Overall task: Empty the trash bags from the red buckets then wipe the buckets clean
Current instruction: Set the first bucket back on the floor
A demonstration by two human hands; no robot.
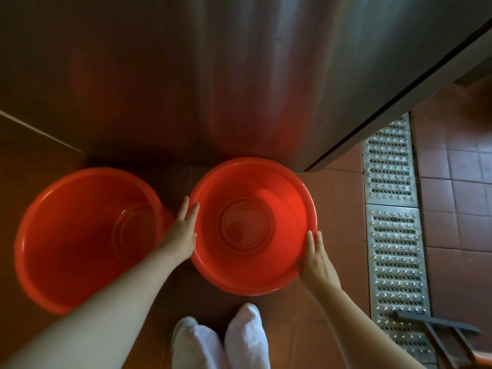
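Steel cabinet [266, 75] fills the top of the view, standing on the red tile floor [458, 198]; its bottom corner meets the floor near mid-frame. Perforated metal drain grate [391, 198] runs along the floor on the right, in two visible panels end to end, tiles on both sides. Dark grey tool [439, 328] lies across the grate's lower end, type unclear. White trouser legs [221, 347] and white shoes [250, 311] at the bottom edge.
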